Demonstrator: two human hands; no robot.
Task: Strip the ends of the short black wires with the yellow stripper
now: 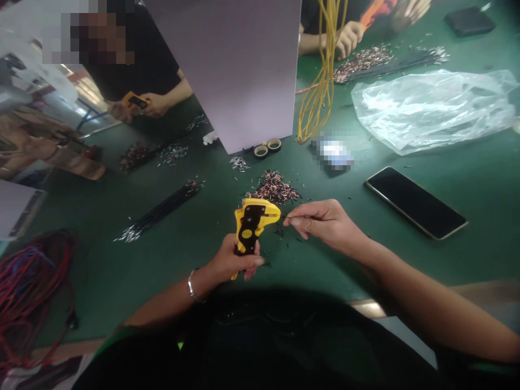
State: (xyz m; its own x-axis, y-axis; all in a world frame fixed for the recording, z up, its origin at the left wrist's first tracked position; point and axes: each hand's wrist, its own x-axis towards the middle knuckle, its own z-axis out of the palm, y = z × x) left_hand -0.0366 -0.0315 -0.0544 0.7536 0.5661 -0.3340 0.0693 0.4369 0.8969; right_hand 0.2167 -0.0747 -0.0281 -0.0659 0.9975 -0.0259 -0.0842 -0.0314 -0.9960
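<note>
My left hand [239, 260] is wrapped round the handle of a yellow and black wire stripper [249, 225], held upright over the green table. Just right of the tool's jaws, my right hand [314, 219] pinches a thin dark piece, probably a short wire, its tip close to the jaws. Whether it touches them I cannot tell. Behind the tool lies a pile of short copper-tipped wire pieces [274, 188], with a few dark bits scattered below. A bundle of black wires [160, 212] lies to the left.
A phone [416, 202] and a plastic bag [439, 108] lie right. Tape rolls [267, 148] sit beside a pale panel [252, 70]. Yellow wires [320, 81] hang behind. Red cables [32, 287] are coiled left. Other people's hands [158, 104] work across the table.
</note>
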